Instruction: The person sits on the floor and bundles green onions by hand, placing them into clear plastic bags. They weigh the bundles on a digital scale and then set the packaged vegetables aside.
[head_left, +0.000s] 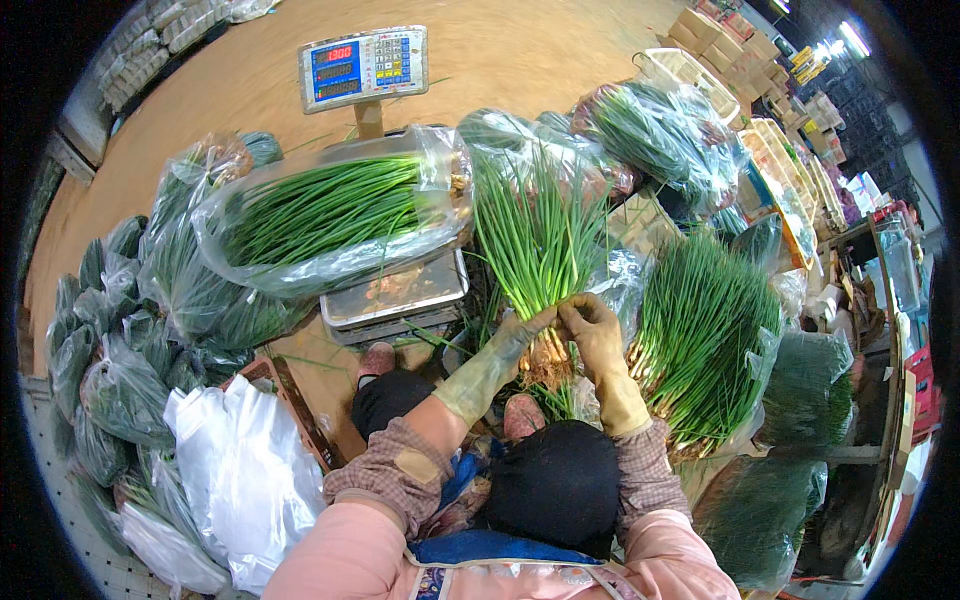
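Observation:
A bunch of green onions (536, 232) stands upright before me, its leaves pointing away and its white bulbs and roots towards me. My left hand (517, 337), in a yellowish rubber glove, is closed round the stems just above the bulbs. My right hand (592, 319), gloved too, has its thumb and fingertips together at the right side of the bunch; whether they pinch a stem or leaf is too small to tell. Left of the bunch, an open clear plastic bag of green onions (322, 214) lies on the platform scale (397, 292). A large loose pile of green onions (705, 330) is at my right.
The scale's display (364, 67) stands beyond the bag. Filled bags of green onions (124, 390) crowd the left, near white plastic bags (240, 480) over a brown crate (289, 405). More filled bags (660, 139) lie at the back right, beside plastic crates (780, 187).

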